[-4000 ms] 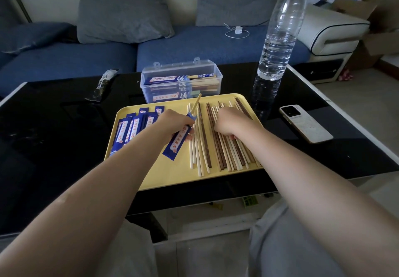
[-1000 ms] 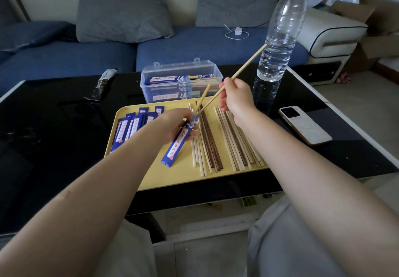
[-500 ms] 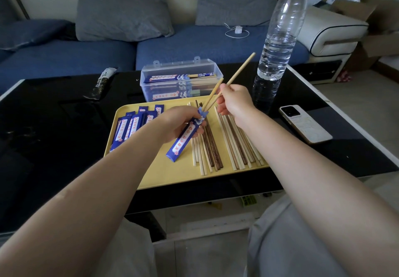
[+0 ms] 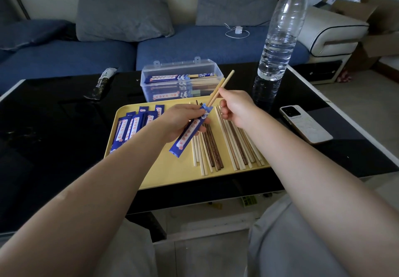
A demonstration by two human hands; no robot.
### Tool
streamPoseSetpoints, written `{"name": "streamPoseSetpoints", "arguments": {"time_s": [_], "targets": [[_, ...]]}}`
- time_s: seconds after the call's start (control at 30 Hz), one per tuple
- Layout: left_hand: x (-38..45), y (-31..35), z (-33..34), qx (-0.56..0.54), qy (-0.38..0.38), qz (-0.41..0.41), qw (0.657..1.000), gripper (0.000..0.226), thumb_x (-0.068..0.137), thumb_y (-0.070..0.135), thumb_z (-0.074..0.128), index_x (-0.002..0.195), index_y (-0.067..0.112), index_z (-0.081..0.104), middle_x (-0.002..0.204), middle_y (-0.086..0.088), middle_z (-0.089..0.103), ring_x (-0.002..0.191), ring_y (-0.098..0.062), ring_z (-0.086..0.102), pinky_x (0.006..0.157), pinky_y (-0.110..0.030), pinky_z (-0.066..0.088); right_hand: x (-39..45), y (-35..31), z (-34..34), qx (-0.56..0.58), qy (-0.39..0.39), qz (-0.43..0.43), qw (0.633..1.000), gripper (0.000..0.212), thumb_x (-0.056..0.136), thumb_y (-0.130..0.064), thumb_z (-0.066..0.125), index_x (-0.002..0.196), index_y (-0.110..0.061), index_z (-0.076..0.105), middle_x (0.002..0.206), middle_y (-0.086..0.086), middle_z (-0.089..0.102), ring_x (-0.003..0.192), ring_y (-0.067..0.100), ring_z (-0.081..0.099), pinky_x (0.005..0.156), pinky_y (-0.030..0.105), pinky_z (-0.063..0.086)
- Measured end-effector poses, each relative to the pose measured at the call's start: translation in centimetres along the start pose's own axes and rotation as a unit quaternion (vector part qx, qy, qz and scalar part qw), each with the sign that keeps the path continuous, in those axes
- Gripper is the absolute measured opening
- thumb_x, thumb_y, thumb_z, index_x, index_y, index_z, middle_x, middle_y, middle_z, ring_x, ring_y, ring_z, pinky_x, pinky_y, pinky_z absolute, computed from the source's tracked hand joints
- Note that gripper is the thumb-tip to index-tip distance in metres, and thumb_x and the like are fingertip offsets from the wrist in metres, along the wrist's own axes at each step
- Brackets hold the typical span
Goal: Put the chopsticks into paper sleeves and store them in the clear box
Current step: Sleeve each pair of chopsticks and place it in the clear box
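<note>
Black table, yellow tray, clear box, bottle, phone, dark packet

A single view is given, taken from a camera worn on the head. The scene is looked at forward and steeply downward, across the black worktop toward the blue sofa at 12 o'clock. Both forearms are seen entering from the lower edge, at 7 and 5 o'clock, and the lap is caught at 6 o'clock, so the camera is placed close above the seated person. The yellow tray is held near the centre of the frame, at arm's reach. A wide-angle bend is shown at the edges, where the worktop rim is curved. No second view is supplied, so no shared region can be stated.
</note>
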State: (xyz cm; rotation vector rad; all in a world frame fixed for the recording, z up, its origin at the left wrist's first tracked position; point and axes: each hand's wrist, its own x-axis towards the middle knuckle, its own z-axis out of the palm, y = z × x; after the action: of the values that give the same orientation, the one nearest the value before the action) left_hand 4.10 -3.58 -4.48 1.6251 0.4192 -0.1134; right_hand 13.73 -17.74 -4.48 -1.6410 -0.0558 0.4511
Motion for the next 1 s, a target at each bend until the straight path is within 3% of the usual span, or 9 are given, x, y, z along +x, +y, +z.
{"name": "streamPoseSetpoints", "arguments": {"time_s": [0.3, 0.47, 0.7, 0.87, 1.0], "targets": [[0.4, 0.0, -0.2, -0.011, 0.028, 0.007, 1.0, 0.031, 0.098, 0.022, 0.061, 0.126, 0.007, 0.061, 0.087, -0.003, 0.076, 0.064, -0.01, 0.07, 0.056, -0.022, 0.055, -0.4, 0.8, 1.4, -0.049, -0.016, -0.018, 0.998, 0.015, 0.095, -0.031, 0.069, 0.098, -0.016, 0.071, 0.066, -0.002, 0.053, 0.057, 0.011, 0.046, 0.059, 0.027, 0.045], [0.5, 0.0, -0.6, 0.012, 0.047, 0.005, 0.999, 0.032, 0.097, 0.026, 0.063, 0.126, 0.011, 0.062, 0.089, -0.001, 0.077, 0.065, -0.01, 0.072, 0.055, -0.021, 0.055, -0.4, 0.6, 1.6, -0.028, -0.032, 0.016, 0.999, 0.02, 0.095, -0.035, 0.069, 0.1, -0.015, 0.07, 0.067, -0.002, 0.053, 0.055, 0.008, 0.046, 0.055, 0.023, 0.045], [0.5, 0.0, -0.2, 0.008, -0.006, -0.027, 1.0, 0.022, 0.095, 0.019, 0.065, 0.116, 0.014, 0.063, 0.087, -0.003, 0.078, 0.072, -0.015, 0.074, 0.058, -0.023, 0.057, 0.1, 0.6, 1.0, 0.039, 0.006, 0.034, 0.999, 0.021, 0.098, -0.029, 0.065, 0.094, -0.009, 0.069, 0.063, -0.002, 0.056, 0.05, 0.008, 0.048, 0.054, 0.022, 0.046], [0.9, -0.2, -1.2, 0.022, -0.035, -0.018, 0.999, 0.03, 0.097, 0.02, 0.062, 0.125, 0.01, 0.062, 0.104, -0.007, 0.076, 0.081, -0.019, 0.073, 0.076, -0.032, 0.058, 0.2, 0.5, 0.6, 0.08, -0.045, 0.04, 0.995, 0.019, 0.095, -0.027, 0.07, 0.086, -0.011, 0.064, 0.061, -0.003, 0.052, 0.045, 0.007, 0.045, 0.047, 0.019, 0.043], [0.9, 0.2, -1.1, 0.047, -0.036, -0.013, 0.998, 0.025, 0.098, 0.022, 0.061, 0.12, 0.013, 0.064, 0.101, -0.007, 0.076, 0.078, -0.016, 0.072, 0.067, -0.029, 0.057, 0.6, 0.5, 0.0, 0.081, -0.067, 0.045, 0.993, 0.02, 0.093, -0.029, 0.072, 0.088, -0.011, 0.064, 0.063, -0.003, 0.052, 0.047, 0.007, 0.045, 0.047, 0.02, 0.042]]}}
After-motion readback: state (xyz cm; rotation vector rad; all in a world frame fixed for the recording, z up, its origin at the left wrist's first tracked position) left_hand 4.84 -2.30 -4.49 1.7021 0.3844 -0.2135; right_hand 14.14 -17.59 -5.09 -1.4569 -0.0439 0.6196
